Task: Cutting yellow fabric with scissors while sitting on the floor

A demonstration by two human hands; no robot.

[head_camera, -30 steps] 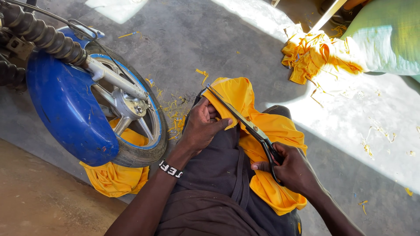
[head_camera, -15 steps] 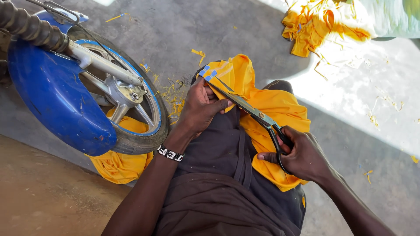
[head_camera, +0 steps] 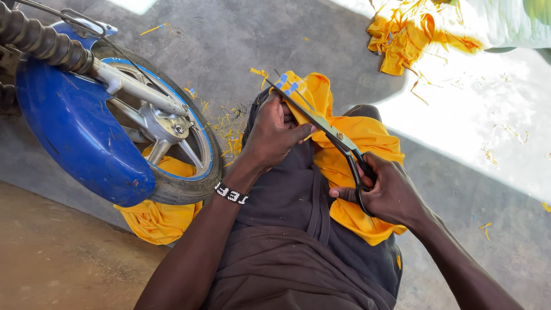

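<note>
A grey concrete floor [head_camera: 229, 40] fills most of the view, with bright sunlight on its right part. On the left stands a motorcycle front wheel [head_camera: 172, 149] with a blue fender [head_camera: 74, 132] over it and a silver fork leg running down to the hub. Under the wheel, on the near side, lies a bundle of yellow cloth [head_camera: 158, 221]. At the far right there is another heap of yellow cloth scraps [head_camera: 402, 43], next to a pale green sack [head_camera: 505, 23]. Thin yellow threads [head_camera: 227, 126] are scattered on the floor between the wheel and the person's knee.

In the middle, the person's lap is covered with a dark brown garment [head_camera: 287, 229]. A piece of yellow fabric [head_camera: 356, 149] lies over the knee and hangs down on the right side. The left hand [head_camera: 275, 135] grips the far edge of this fabric, its fingers closed together on the cloth; a beaded black and white bracelet [head_camera: 231, 194] sits on the wrist. The right hand [head_camera: 387, 192] holds a pair of large scissors [head_camera: 321, 123], with the fingers clamped through and around the black handles. The blades point to the far left and look nearly closed, lying along the upper edge of the fabric, just beside the left hand's fingers.
</note>
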